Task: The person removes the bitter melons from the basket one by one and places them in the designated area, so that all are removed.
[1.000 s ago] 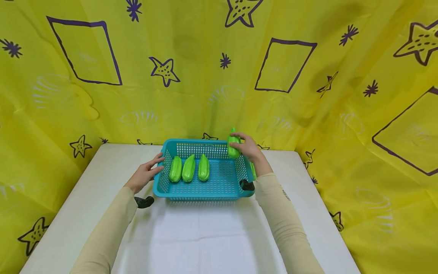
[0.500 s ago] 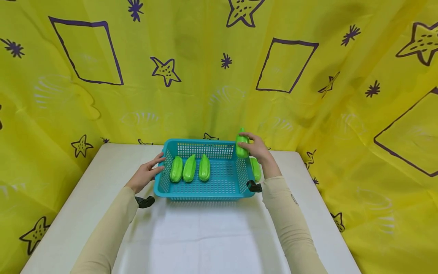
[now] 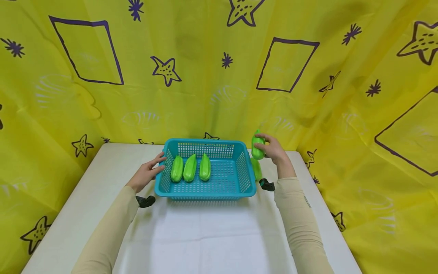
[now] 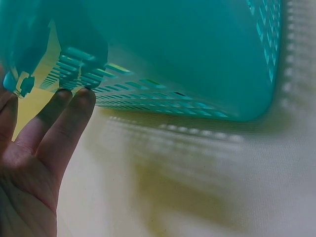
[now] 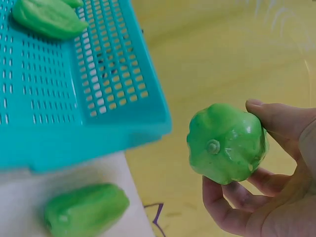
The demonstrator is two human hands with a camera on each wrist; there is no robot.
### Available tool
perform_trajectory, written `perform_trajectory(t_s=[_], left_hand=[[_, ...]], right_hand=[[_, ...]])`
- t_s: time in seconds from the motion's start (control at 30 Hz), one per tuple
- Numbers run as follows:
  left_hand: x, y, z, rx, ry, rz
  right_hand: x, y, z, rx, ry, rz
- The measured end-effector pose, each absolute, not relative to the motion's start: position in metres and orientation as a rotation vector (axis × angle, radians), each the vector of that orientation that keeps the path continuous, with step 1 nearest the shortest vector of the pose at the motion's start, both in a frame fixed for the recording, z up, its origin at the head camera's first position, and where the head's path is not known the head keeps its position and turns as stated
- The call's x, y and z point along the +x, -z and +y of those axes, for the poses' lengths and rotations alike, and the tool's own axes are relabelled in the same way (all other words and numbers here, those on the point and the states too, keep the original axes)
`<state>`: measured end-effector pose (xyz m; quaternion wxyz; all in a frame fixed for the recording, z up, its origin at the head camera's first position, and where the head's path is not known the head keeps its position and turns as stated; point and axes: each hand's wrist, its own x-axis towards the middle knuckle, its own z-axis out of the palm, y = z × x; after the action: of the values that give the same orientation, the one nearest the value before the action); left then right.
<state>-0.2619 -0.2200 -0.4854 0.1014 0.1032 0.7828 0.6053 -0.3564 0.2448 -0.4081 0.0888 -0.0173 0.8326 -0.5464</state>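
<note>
In the head view my right hand (image 3: 275, 149) grips a green ridged gourd (image 3: 258, 147), raised just beyond the right end of the blue basket (image 3: 205, 195). In the right wrist view the thumb and fingers curl around the gourd (image 5: 227, 143), its stem-like nub facing the camera. Three similar gourds (image 3: 205, 168) lie side by side in the left half of the basket. My left hand (image 3: 144, 176) rests at the basket's left end with fingers extended. Two of its fingertips touch the perforated outer wall (image 4: 163, 96) in the left wrist view.
Another green gourd (image 5: 86, 210) lies on the white table (image 3: 205, 236), outside the basket's right end, below the held one. A yellow patterned curtain (image 3: 202, 106) stands behind the table and at its sides. Black wrist devices (image 3: 267, 185) hang beside both sleeves.
My right hand has carried the gourd rightward, from over the basket's back right corner to outside its right rim. The left hand stays at the left end.
</note>
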Motion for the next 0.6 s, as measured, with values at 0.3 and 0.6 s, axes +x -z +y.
perform_trajectory(t_s=[0.3,0.6], left_hand=[[-0.261,0.485,-0.220,0.311,-1.785,2.316],[-0.272,0.508,-0.226,0.316,-1.790,2.342]], right_hand=[[-0.350,0.417,0.266,0.001,1.541,2.477],[-0.351,0.434,0.279,0.052,1.488,2.485]])
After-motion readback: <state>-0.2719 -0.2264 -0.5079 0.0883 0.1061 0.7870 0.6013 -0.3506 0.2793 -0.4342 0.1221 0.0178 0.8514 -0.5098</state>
